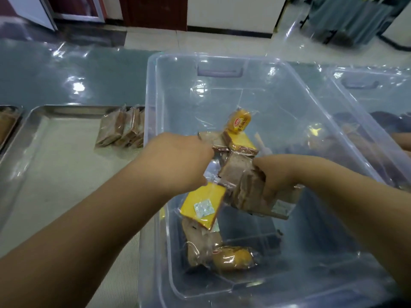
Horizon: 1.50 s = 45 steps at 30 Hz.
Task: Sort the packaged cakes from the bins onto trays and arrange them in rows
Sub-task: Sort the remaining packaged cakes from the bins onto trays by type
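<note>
A clear plastic bin (289, 90) stands in front of me with several packaged cakes in it. My right hand (278, 174) grips a stack of brown cakes (246, 185) above the bin floor. My left hand (178, 161) reaches into the bin with curled fingers at a brown cake (213, 141); the fingertips are hidden. A yellow cake (202, 205) lies just under that hand. Another yellow cake (241, 142) and a round yellow-wrapped cake (240, 122) lie further back. A brown cake (200, 245) and a golden roll (233, 256) sit near the front. A steel tray (55, 152) on the left holds a short row of brown cakes (122, 128).
A second clear bin (378, 103) with dark packages stands to the right, and another person's hand (403, 141) shows at its edge. A second steel tray (9, 123) with brown cakes is at the far left. The table has a teal cover under clear film (66, 72).
</note>
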Available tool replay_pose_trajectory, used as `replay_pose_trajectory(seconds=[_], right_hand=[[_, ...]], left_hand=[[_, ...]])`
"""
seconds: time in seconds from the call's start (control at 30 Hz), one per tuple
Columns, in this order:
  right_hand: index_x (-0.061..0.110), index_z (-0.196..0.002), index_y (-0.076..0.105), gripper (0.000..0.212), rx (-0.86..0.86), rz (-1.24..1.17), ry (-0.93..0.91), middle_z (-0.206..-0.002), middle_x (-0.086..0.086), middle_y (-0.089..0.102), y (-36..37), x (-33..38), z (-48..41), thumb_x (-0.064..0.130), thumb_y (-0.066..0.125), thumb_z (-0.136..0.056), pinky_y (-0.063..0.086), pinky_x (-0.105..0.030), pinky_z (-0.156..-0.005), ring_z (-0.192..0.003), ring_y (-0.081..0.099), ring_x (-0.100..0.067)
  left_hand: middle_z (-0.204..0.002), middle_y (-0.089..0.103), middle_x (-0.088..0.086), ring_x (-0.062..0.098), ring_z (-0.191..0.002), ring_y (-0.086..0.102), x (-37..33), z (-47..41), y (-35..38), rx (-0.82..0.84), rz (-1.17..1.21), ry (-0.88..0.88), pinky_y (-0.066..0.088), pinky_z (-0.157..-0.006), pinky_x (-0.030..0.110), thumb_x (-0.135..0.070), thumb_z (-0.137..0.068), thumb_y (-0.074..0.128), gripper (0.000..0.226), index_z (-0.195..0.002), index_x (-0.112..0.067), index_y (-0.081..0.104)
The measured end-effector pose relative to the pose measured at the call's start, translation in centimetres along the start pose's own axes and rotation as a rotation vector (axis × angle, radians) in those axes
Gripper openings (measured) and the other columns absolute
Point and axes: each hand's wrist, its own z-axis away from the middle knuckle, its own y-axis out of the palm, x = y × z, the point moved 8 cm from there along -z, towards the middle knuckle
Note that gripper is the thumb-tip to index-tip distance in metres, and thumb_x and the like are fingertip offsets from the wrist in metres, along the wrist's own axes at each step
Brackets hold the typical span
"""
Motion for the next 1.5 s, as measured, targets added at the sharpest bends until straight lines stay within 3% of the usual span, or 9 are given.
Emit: replay_pose_trajectory(seconds=[0.1,0.4,0.6,0.73,0.83,1.03,1.23,1.33,1.5], right_hand=[[0.032,-0.081,0.042,0.050,-0.040,-0.071,0.039,-0.081,0.015,0.050,-1.8,-0.9,1.4,0.034,0.087,-0.060,0.040,-0.024,-0.061,-0.076,0.052,-0.010],[0.017,-0.101,0.058,0.051,-0.179,-0.097,0.160,-0.084,0.002,0.058,-5.1,-2.1,3.5,0.051,0.076,-0.068,0.043,-0.026,-0.058,-0.077,0.059,-0.019],[0.019,-0.064,0.046,0.042,-0.122,-0.001,0.194,-0.065,0.008,0.050,-5.0,-2.4,4.2,0.050,0.073,-0.069,0.045,-0.026,-0.065,-0.056,0.048,-0.008],[0.019,-0.083,0.057,0.033,-0.019,0.007,0.159,-0.067,0.005,0.046,-3.8,-2.2,4.4,0.048,0.071,-0.074,0.044,-0.027,-0.068,-0.065,0.051,-0.016],[0.023,-0.106,0.059,0.041,-0.004,0.001,0.147,-0.090,0.000,0.055,-3.6,-2.4,4.3,0.048,0.071,-0.076,0.043,-0.028,-0.075,-0.085,0.052,-0.022],[0.022,-0.120,0.057,0.051,-0.013,0.004,0.132,-0.108,-0.002,0.058,-3.4,-2.3,3.7,0.049,0.069,-0.077,0.044,-0.031,-0.079,-0.096,0.055,-0.023],[0.025,-0.115,0.059,0.047,0.003,-0.015,0.118,-0.112,0.001,0.063,-2.9,-2.1,3.5,0.050,0.067,-0.075,0.046,-0.031,-0.079,-0.091,0.057,-0.022],[0.025,-0.111,0.060,0.045,0.003,-0.008,0.112,-0.107,0.002,0.062,-2.8,-1.9,3.5,0.050,0.068,-0.075,0.047,-0.031,-0.078,-0.093,0.059,-0.021],[0.027,-0.105,0.058,0.041,-0.020,0.018,0.114,-0.090,0.004,0.053,-3.1,-1.2,3.2,0.052,0.068,-0.075,0.043,-0.029,-0.071,-0.084,0.053,-0.019]], left_hand=[[-0.115,0.059,-0.002,0.023,-0.099,0.060,-0.4,0.0,-0.1,0.060,-0.001,0.043,0.050,-0.076,0.034,-0.055,-0.085,0.056,0.044,-0.120,-0.029,0.051],[-0.121,0.058,0.003,0.024,-0.102,0.053,-1.5,-5.5,0.0,0.373,-0.091,0.119,0.035,-0.075,0.030,-0.045,-0.094,0.049,0.041,-0.123,-0.018,0.055],[-0.116,0.056,0.012,0.024,-0.096,0.050,-3.9,-11.5,4.7,0.512,-0.222,0.194,0.034,-0.075,0.029,-0.028,-0.099,0.044,0.035,-0.125,-0.007,0.056],[-0.131,0.053,0.012,0.027,-0.114,0.050,-5.8,-12.6,8.9,0.644,-0.237,0.270,0.037,-0.089,0.030,-0.023,-0.101,0.040,0.036,-0.132,-0.007,0.051],[-0.135,0.051,0.011,0.028,-0.120,0.048,-7.7,-12.9,10.2,0.611,-0.133,0.331,0.035,-0.095,0.030,-0.020,-0.101,0.039,0.036,-0.134,-0.008,0.049],[-0.116,0.061,0.009,0.027,-0.102,0.058,-6.4,-14.9,11.6,0.462,0.102,0.134,0.049,-0.090,0.037,-0.036,-0.092,0.055,0.034,-0.118,-0.014,0.061],[-0.067,0.054,0.003,0.016,-0.057,0.052,-0.9,-13.9,11.3,0.759,0.365,-0.237,0.050,-0.056,0.027,-0.033,-0.081,0.073,0.028,-0.075,-0.013,0.055],[-0.076,0.054,0.004,0.018,-0.064,0.053,2.9,-13.4,10.3,0.842,0.207,-0.288,0.052,-0.060,0.032,-0.031,-0.078,0.077,0.032,-0.093,-0.009,0.060],[-0.104,0.062,0.016,0.028,-0.078,0.056,5.8,-16.6,8.7,0.662,0.184,-0.302,0.051,-0.072,0.036,-0.034,-0.082,0.072,0.050,-0.117,-0.002,0.057]])
